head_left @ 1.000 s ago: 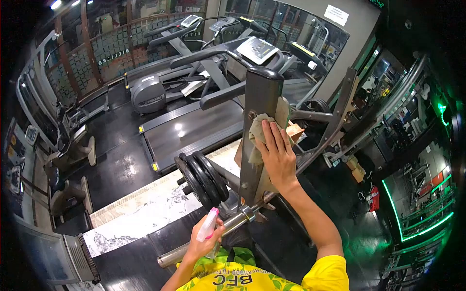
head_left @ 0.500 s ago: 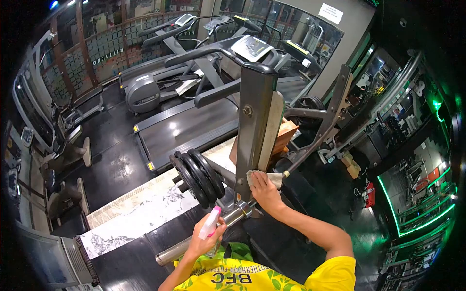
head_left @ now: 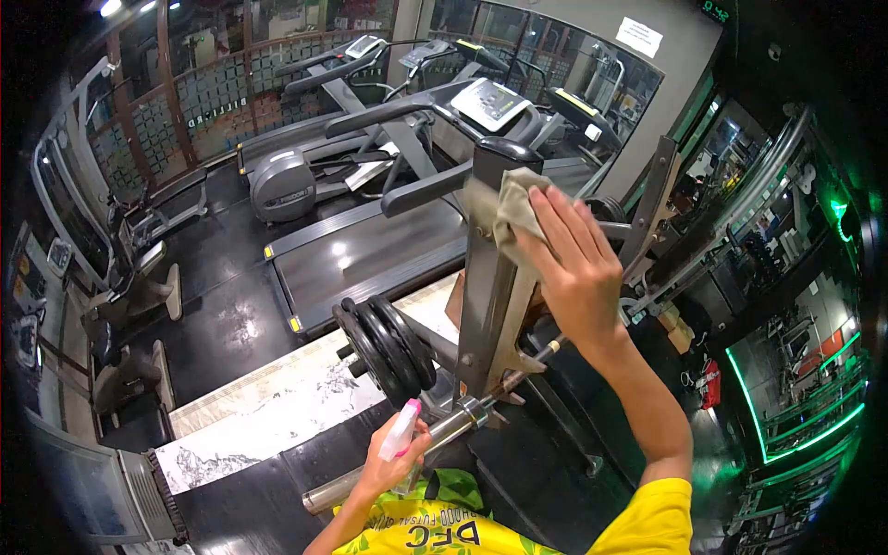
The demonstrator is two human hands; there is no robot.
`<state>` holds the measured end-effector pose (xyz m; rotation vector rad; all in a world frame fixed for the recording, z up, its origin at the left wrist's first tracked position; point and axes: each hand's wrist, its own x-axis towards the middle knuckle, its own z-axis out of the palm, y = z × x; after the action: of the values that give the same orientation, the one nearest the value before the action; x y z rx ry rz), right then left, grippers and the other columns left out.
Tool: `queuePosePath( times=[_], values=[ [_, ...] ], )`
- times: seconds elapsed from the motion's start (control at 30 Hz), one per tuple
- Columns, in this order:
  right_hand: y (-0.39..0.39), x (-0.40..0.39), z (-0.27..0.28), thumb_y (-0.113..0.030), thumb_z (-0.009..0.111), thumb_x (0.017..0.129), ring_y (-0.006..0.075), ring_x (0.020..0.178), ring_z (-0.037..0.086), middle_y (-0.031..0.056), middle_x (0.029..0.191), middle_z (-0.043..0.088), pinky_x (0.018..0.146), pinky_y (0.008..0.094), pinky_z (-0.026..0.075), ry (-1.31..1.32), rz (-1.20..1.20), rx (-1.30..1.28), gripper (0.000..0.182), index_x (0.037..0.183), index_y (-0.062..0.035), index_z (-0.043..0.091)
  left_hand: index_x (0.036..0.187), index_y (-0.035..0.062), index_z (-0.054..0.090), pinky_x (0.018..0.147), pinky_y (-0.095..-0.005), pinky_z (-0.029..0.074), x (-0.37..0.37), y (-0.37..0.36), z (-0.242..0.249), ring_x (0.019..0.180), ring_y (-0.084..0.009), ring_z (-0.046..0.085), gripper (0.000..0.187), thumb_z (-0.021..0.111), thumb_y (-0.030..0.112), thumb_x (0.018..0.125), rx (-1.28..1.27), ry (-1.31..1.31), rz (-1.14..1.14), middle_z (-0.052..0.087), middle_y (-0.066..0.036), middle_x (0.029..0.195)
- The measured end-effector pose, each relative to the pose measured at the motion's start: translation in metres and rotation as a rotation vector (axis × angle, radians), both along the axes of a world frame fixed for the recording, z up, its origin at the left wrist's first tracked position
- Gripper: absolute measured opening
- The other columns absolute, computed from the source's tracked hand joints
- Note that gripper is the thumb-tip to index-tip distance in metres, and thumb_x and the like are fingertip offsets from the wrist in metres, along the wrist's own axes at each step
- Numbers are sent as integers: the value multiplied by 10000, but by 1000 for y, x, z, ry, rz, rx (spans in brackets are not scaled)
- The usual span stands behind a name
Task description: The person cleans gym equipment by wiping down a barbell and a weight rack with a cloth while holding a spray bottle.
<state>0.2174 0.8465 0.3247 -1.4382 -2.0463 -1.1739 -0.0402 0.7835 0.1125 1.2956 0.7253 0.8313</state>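
Note:
A greyish cloth (head_left: 518,208) lies under the fingers of my right hand (head_left: 578,268), pressed to the upper part of a dark metal rack post (head_left: 481,305). My left hand (head_left: 393,453) grips a spray bottle (head_left: 401,430) with a pink and white head, low down by my yellow shirt. Just beyond that hand runs the barbell (head_left: 444,425), its bare steel sleeve pointing to the lower left. Black weight plates (head_left: 384,347) hang on a peg at the left side of the post.
Behind the post stand a treadmill (head_left: 370,259) and an elliptical machine (head_left: 287,185). A marble-patterned strip (head_left: 277,407) crosses the floor at left. Another rack upright (head_left: 652,199) rises to the right, and a red object (head_left: 709,384) lies on the floor there.
My right hand has slid the cloth from low on the post, near the bar, up to near its top. The left hand still holds the spray bottle in about the same place.

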Motion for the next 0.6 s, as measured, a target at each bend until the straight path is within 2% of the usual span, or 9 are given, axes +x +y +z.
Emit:
queuePosePath(
  times=[0.07,0.13,0.23,0.37,0.43,0.47,0.5,0.57,0.6],
  values=[
    [17,5,-12,-75,606,775,272,1202,558,127,1233,624,1077,431,387,-41,-32,79,227,982,-88,696,1015,-15,546,577,-248,479,3,3,2,604,-100,591,199,652,110,902,5,27,-19,621,-73,854],
    [23,8,-40,-165,618,795,281,1190,560,135,1172,654,1115,432,325,-188,-217,41,232,996,-91,711,1021,-3,563,559,-231,467,3,5,2,603,-88,588,205,661,131,901,8,-8,-25,616,-48,829],
    [-1,12,-77,-163,572,817,286,1200,552,169,1168,649,1128,441,307,-251,-222,-70,264,1026,-53,689,1021,-2,564,564,-230,470,8,11,-8,611,-86,593,204,663,132,902,-10,-44,-3,615,-48,828],
    [-37,21,-158,-169,571,806,343,1209,528,215,1242,589,1123,469,307,-130,-179,-324,322,1071,-2,646,1022,-1,564,566,-230,471,13,17,-7,614,-85,597,209,668,132,899,-1,-62,-22,617,-48,826],
    [-51,16,-174,-168,576,827,353,1227,506,212,1254,578,1116,469,316,-192,-200,-485,277,1050,-23,651,1022,0,564,568,-231,474,11,17,-2,618,-85,598,208,669,127,896,3,-52,-33,619,-50,829],
    [-57,14,-175,-144,588,817,333,1238,499,191,1241,584,1107,458,327,-202,-240,-602,266,1060,-49,639,1021,0,564,566,-233,475,10,17,3,617,-85,597,203,669,117,893,14,-49,-30,619,-49,827],
    [-59,9,-166,-144,588,817,333,1238,499,191,1241,584,1107,458,327,-201,-233,-604,266,1060,-49,639,1021,0,564,566,-233,475,9,16,3,617,-85,597,203,669,117,893,12,-45,-24,619,-49,827],
    [-57,-3,-123,-106,605,795,323,1221,519,182,1225,587,1055,431,394,166,-159,-805,299,1092,-76,618,1018,0,564,565,-233,475,9,19,5,614,-84,594,195,667,107,890,41,-40,-18,615,-46,816],
    [-53,-20,-78,-41,607,782,312,1199,541,170,1217,588,986,409,459,342,-109,-782,350,1128,-92,594,1018,0,564,565,-233,475,9,20,4,614,-84,594,195,667,107,890,39,-43,-15,615,-46,816]
  ],
)
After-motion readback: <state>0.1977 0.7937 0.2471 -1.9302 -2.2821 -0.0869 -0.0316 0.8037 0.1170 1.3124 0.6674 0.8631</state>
